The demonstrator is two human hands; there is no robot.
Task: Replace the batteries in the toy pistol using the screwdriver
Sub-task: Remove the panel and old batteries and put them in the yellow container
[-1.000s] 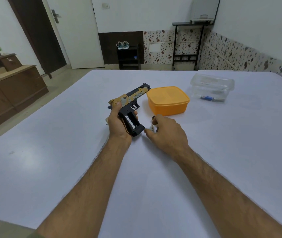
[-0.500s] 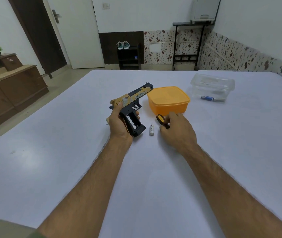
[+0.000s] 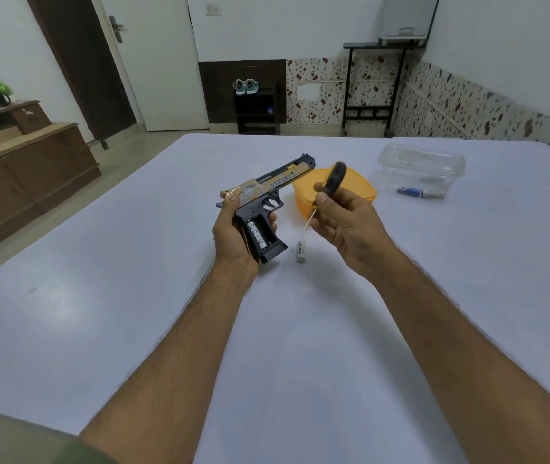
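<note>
on the white table (image 3: 133, 329), the left hand (image 3: 233, 236) grips the toy pistol (image 3: 267, 199) and right-hand fingers (image 3: 322, 199) pinch the screwdriver (image 3: 329, 185), whose tip could knock the loose battery (image 3: 300, 252) rolling.

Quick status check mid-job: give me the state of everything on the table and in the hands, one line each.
toy pistol: held in left hand, grip compartment open, one battery visible inside
screwdriver: held in right hand, raised above table, shaft pointing down
loose battery: lying on table, untouched
orange container: lid on
clear container: lid on, a blue-ended item inside
</note>
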